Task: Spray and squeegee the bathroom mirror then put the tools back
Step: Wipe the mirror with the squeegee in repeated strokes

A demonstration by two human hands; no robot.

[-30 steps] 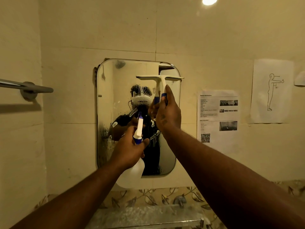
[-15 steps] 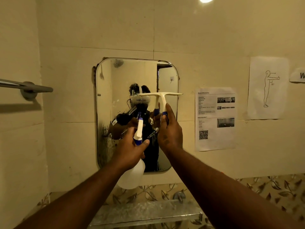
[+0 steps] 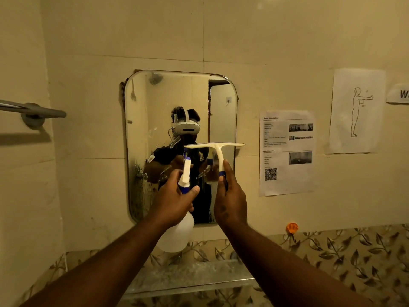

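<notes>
Spray bottle [image 3: 177,237]: white, blue collar. Squeegee [image 3: 215,149]: cream, blue band. Below mirror [image 3: 155,103]: leaf-patterned tiles [image 3: 343,251]; orange hook [image 3: 292,228].

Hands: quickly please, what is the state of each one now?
Left hand: closed, holding the spray bottle.
Right hand: closed, holding the squeegee.

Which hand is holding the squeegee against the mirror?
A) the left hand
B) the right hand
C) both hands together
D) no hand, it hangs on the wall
B: the right hand grips the handle of the squeegee with its blade across the mirror, while the left hand holds the spray bottle.
</notes>
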